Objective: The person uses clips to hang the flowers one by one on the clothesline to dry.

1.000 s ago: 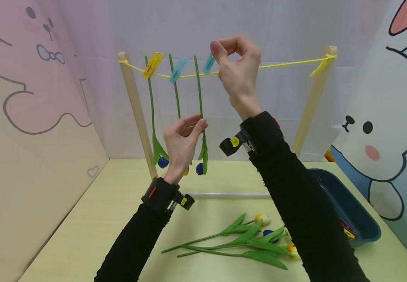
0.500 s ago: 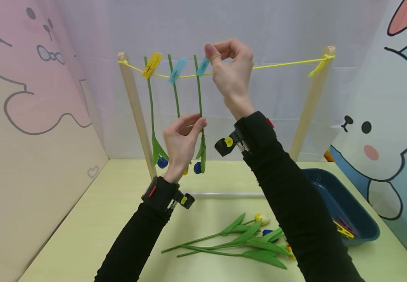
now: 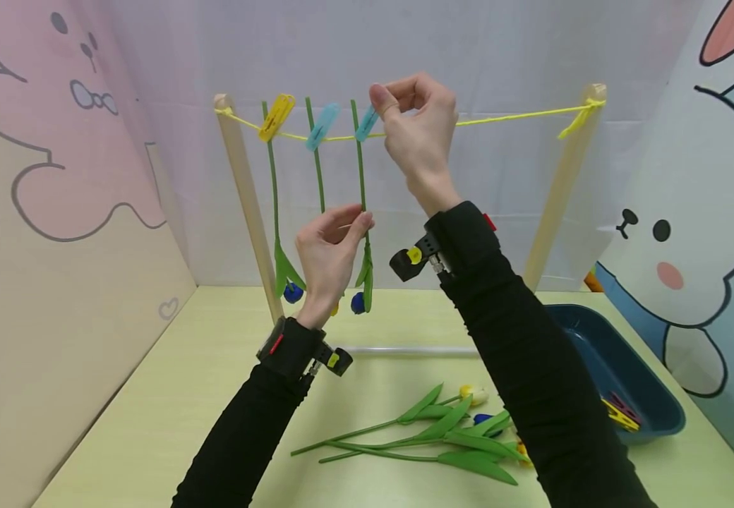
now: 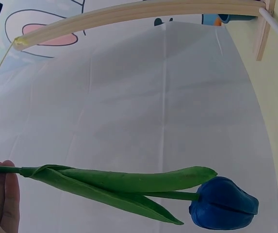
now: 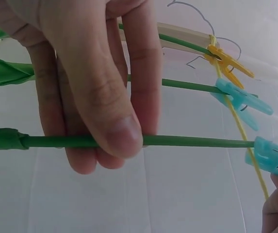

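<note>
My left hand (image 3: pixel 330 245) pinches the green stem of an upside-down blue tulip (image 4: pixel 223 204) between thumb and fingers. In the right wrist view the stem's end meets a light blue clothespin (image 5: pixel 270 154), which sits at the yellow cord (image 5: pixel 240 127). My right hand (image 3: pixel 423 130) pinches the handle end of that clothespin. Left of it, a second light blue clothespin (image 3: pixel 322 127) and a yellow clothespin (image 3: pixel 276 118) each hold a flower stem at the cord. One hanging bloom is blue (image 3: pixel 293 292); the other is mostly hidden behind my left hand.
Wooden posts (image 3: pixel 564 187) carry the cord, with a pale bar (image 3: pixel 411 351) low between them. Several tulips (image 3: pixel 430 437) lie on the table (image 3: pixel 170 395). At the right, a dark blue tray (image 3: pixel 649 381) contains clothespins (image 3: pixel 621 413), partly behind my right sleeve.
My right hand has moved left and slightly down, bringing the light blue clothespin from beside the stem onto it at the cord. My left hand has stayed nearly still on the stem.
</note>
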Tool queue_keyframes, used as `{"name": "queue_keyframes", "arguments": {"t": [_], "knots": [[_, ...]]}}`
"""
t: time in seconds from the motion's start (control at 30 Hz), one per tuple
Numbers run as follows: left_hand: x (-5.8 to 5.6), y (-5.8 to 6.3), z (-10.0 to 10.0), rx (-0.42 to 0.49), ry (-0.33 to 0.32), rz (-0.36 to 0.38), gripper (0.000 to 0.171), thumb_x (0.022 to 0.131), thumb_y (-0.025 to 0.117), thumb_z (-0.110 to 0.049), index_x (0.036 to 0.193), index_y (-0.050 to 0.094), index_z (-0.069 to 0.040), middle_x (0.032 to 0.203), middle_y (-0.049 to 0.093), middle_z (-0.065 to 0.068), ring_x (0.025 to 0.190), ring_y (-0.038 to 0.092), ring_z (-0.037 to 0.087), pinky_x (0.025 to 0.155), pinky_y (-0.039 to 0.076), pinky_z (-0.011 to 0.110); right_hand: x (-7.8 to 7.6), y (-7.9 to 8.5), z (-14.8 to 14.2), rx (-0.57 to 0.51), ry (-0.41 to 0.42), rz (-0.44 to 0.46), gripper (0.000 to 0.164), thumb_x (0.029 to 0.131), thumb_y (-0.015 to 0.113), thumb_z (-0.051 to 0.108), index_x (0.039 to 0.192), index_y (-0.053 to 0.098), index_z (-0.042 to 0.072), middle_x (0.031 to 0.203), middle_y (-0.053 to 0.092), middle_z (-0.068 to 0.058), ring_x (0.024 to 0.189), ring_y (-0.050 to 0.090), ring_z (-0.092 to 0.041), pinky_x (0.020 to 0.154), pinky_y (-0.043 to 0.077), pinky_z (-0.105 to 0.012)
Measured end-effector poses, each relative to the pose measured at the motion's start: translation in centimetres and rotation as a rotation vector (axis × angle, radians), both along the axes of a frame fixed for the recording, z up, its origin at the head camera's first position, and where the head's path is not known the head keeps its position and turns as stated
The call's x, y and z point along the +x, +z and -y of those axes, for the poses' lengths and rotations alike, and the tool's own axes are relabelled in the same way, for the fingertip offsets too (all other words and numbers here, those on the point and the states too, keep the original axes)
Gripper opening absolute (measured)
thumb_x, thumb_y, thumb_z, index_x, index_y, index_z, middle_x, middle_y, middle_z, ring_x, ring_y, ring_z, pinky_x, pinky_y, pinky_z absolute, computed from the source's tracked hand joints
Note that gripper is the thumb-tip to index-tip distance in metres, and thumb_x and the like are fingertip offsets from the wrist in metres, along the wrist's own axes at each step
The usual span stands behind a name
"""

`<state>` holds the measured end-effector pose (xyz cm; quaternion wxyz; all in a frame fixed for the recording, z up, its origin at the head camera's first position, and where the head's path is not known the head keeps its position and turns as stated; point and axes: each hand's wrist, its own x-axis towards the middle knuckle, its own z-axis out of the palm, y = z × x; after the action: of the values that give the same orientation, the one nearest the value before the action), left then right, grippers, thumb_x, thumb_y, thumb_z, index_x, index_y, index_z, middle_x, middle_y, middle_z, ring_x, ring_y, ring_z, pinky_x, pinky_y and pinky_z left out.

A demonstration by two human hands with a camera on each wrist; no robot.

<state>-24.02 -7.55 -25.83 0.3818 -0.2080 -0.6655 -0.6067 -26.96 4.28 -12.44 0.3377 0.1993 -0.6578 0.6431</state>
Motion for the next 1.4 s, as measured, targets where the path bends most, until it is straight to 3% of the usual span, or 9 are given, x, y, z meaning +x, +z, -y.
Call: {"name": "queue_keyframes", "arguments": {"t": [1.07, 1.4], "knots": [[0.11, 0.12, 0.05, 0.012, -0.001, 0.015, 0.022, 0.093, 0.071, -0.005, 0.110, 0.072, 0.007, 0.101, 0.075, 0.026, 0.087, 0.074, 0.041, 0.082, 0.062, 0.027, 0.16, -0.16, -0.07, -0.009, 0.057, 0.062, 0.017, 0.089, 0.077, 0.014, 0.085, 0.072, -0.002, 0.063, 0.060, 0.006, 0.070, 0.063, -0.007, 0.070, 0.043, -0.023], [-0.14, 0.27, 0.02, 0.025, 0.006, 0.022, 0.022, 0.092, 0.073, -0.006, 0.109, 0.073, 0.007, 0.100, 0.075, 0.025, 0.085, 0.076, 0.028, 0.082, 0.062, 0.027, 0.35, -0.07, -0.27, 0.012, 0.043, 0.077, 0.018, 0.089, 0.077, 0.017, 0.088, 0.073, -0.001, 0.062, 0.059, 0.007, 0.069, 0.062, -0.008, 0.066, 0.042, -0.024]]}}
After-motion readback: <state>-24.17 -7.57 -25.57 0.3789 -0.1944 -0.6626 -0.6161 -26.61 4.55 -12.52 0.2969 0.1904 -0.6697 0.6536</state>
